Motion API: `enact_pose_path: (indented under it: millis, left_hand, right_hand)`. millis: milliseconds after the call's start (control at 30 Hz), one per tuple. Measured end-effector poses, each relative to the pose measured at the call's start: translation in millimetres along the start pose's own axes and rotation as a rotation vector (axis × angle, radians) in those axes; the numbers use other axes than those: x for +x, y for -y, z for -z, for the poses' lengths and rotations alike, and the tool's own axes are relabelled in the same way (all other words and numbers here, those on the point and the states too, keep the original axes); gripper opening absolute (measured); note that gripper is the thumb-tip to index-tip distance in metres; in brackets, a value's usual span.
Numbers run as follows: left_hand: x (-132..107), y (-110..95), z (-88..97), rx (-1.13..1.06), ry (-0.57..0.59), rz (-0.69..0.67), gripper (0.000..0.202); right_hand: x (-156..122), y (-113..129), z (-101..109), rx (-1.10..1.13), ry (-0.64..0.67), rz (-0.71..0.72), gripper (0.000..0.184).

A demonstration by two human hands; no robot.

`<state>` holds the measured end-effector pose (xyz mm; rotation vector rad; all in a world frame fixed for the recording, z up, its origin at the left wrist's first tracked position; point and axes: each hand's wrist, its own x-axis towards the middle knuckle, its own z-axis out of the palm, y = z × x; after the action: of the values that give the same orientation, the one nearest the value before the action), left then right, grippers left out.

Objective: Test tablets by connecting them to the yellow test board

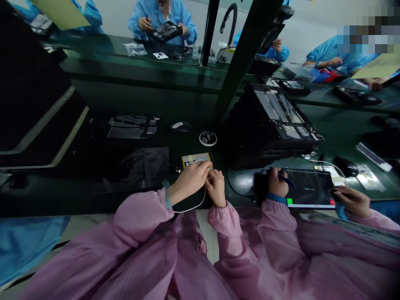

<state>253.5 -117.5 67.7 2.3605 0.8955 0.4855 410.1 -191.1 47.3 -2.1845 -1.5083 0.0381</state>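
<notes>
My left hand (190, 180) and my right hand (216, 187) meet at the near edge of the dark green bench, both in pink sleeves. Their fingers are curled and pinched together over something small that I cannot make out. A small yellow-edged sheet (196, 158) lies just beyond my fingertips. A white cord (194, 206) loops from my left wrist under both hands.
A co-worker in pink at my right holds a stylus (286, 179) over a tablet (311, 188). A stack of black trays (270, 125) stands behind it. A tape roll (208, 138), a mouse (180, 126) and flat black parts (131, 127) lie further back. People in blue work across the bench.
</notes>
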Motion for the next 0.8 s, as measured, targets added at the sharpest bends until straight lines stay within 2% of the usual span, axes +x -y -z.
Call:
enact_pose_path:
  millis: [100, 167, 267, 467, 667, 733, 800]
  left_hand:
    - [-12, 19, 2.2, 0.185, 0.109, 0.067, 0.026]
    - [-14, 22, -4.4, 0.246, 0.17, 0.098, 0.024]
    - [-13, 19, -15.0, 0.275, 0.191, 0.138, 0.021]
    - [-10, 13, -20.1, 0.282, 0.2, 0.182, 0.021]
    - [-7, 14, -23.9, 0.238, 0.187, 0.221, 0.021]
    - [-11, 14, -20.2, 0.219, 0.18, 0.229, 0.024]
    - [-20, 14, -6.2, 0.163, 0.178, 0.197, 0.035]
  right_hand:
    - [-12, 25, -44, 0.155, 0.109, 0.12, 0.01]
    - [-16, 27, -55, 0.277, 0.122, 0.135, 0.012]
    - [-16, 21, -52, 0.38, 0.119, 0.157, 0.018]
    - [-17, 16, -47, 0.301, 0.134, 0.241, 0.021]
    - [-16, 15, -49, 0.316, 0.152, 0.249, 0.022]
    - [-16, 14, -48, 0.346, 0.157, 0.228, 0.023]
    - [-15, 12, -45, 0.398, 0.129, 0.192, 0.026]
